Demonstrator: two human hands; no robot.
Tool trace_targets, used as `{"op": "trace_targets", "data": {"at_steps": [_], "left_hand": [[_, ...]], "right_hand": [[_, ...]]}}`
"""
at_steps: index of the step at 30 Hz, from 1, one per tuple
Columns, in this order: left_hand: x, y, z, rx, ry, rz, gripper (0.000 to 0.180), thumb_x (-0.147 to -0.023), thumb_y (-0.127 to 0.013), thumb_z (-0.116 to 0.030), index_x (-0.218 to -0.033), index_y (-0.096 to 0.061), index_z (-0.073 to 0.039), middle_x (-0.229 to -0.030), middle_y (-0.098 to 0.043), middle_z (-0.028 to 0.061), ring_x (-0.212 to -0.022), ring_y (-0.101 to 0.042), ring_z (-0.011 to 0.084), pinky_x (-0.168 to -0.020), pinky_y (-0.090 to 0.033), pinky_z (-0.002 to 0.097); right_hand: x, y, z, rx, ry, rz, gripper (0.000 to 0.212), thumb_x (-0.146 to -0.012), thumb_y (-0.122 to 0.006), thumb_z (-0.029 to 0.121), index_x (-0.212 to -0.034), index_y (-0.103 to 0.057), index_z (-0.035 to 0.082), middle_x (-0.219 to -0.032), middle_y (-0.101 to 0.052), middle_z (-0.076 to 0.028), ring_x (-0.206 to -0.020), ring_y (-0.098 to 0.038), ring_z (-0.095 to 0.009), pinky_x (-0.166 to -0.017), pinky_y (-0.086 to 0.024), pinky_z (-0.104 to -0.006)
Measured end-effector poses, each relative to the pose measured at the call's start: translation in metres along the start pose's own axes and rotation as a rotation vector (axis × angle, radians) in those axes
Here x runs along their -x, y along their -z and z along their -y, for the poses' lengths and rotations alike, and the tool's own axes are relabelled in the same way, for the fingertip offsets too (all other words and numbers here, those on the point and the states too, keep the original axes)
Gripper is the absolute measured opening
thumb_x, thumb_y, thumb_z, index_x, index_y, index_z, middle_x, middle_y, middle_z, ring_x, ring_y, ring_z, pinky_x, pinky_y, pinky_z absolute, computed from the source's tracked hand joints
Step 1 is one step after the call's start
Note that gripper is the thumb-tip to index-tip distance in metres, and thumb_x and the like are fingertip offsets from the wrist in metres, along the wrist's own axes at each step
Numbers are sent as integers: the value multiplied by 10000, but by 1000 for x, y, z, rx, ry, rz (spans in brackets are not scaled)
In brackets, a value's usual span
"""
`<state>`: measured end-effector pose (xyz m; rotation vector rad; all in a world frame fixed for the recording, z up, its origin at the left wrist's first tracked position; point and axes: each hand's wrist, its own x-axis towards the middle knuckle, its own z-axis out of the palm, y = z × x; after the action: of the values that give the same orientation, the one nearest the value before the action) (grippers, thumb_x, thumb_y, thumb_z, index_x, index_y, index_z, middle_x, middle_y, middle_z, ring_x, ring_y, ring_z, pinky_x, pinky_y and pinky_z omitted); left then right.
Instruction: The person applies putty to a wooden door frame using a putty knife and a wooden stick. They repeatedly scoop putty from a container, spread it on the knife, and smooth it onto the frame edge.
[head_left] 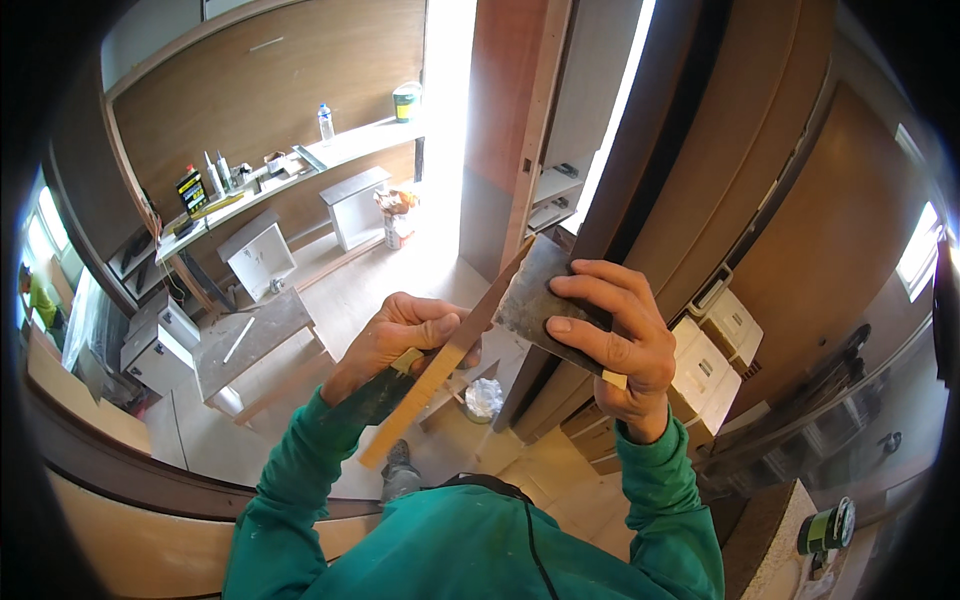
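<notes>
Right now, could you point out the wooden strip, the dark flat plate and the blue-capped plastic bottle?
Wooden strip (pixel 440 370): head view, near the middle of its length.
Dark flat plate (pixel 530 296): head view, on its bare face.
Blue-capped plastic bottle (pixel 326 126): head view, on its body.

Both hands (pixel 415 325) (pixel 640 345) grip with bent fingers (pixel 590 343), forearms (pixel 663 485) extended forward.
</notes>
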<state>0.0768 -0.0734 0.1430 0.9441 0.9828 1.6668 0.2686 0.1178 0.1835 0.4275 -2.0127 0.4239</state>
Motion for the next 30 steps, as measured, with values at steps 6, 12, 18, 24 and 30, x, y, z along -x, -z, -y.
{"op": "trace_targets", "data": {"at_steps": [6, 12, 18, 24, 30], "left_hand": [[6, -3, -2, 33, 27, -162, 309, -1019, -614, -234, -1162, -705, 25, -907, -740, 113, -501, -476, 20, -460, -429, 183], [8, -3, 0, 39, 56, -229, 306, -1019, -615, -254, -1154, -712, 4, -890, -737, 112, -502, -500, 38, -468, -460, 192], [9, -5, 0, 66, 46, -262, 282, -1025, -604, -231, -1119, -717, 10, -856, -736, 107, -520, -541, 42, -472, -473, 185], [5, -5, -1, 40, -9, -230, 276, -1031, -593, -205, -1127, -716, 23, -860, -736, 115, -521, -524, 35, -467, -464, 175], [0, -1, 2, 37, -55, -244, 290, -1037, -584, -210, -1141, -712, 28, -865, -733, 111, -526, -509, 33, -466, -465, 186]], "right_hand": [[-2, -4, 16, 239, 39, -32, 391, -647, -775, 118, -1030, -794, 196, -1149, -707, -97, -1080, -631, -340, -863, -527, -406], [0, -15, 7, 375, 102, 29, 425, -655, -764, 96, -1057, -775, 233, -1165, -697, -67, -1077, -640, -315, -827, -531, -385], [-1, -25, -2, 447, 129, 41, 452, -628, -772, 109, -1060, -764, 242, -1165, -691, -52, -1077, -637, -299, -790, -515, -386], [0, -33, -8, 467, 112, 62, 484, -609, -803, 102, -1075, -760, 226, -1170, -689, -62, -1086, -630, -309, -806, -520, -403], [1, -31, -19, 444, 99, 106, 532, -591, -856, 109, -1108, -767, 204, -1181, -691, -84, -1110, -618, -337, -864, -545, -409]]}}
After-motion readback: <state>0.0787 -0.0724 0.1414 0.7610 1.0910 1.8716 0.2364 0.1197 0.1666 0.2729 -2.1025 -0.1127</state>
